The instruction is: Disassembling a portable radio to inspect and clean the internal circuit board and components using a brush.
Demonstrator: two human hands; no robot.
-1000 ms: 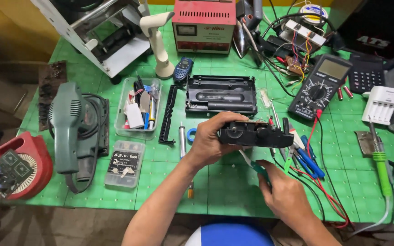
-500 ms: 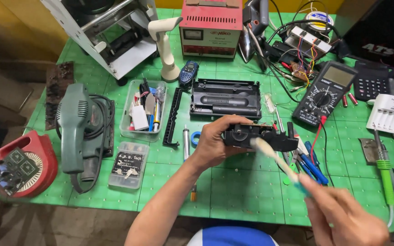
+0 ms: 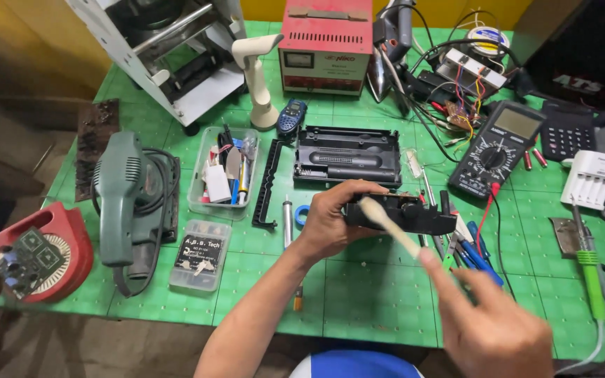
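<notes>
while the left hand (image 3: 330, 224) clamps the black plastic module (image 3: 404, 213) by its near end, thumb below and fingers curled over the top, the module hangs just above the green cutting mat (image 3: 379, 301), near the middle of the mat and closer to its front edge. the right hand (image 3: 491, 322), blurred, closes its fingers around the handle of a pale brush (image 3: 386, 224), whose tip lies against the module's face. judged from its shape, the module is a light, rigid moulded part with exposed fittings that are likely fragile; the solid outer walls at the end look the safest hold, as the left hand has it. behind it, toward the mat's far edge, lies a black open casing (image 3: 348, 155); a multimeter (image 3: 498, 147) sits toward the right edge, screwdrivers (image 3: 474, 245) just beside the module. a clear tray of small tools (image 3: 224, 175) and a green power sander (image 3: 124, 203) occupy the left side.
</notes>
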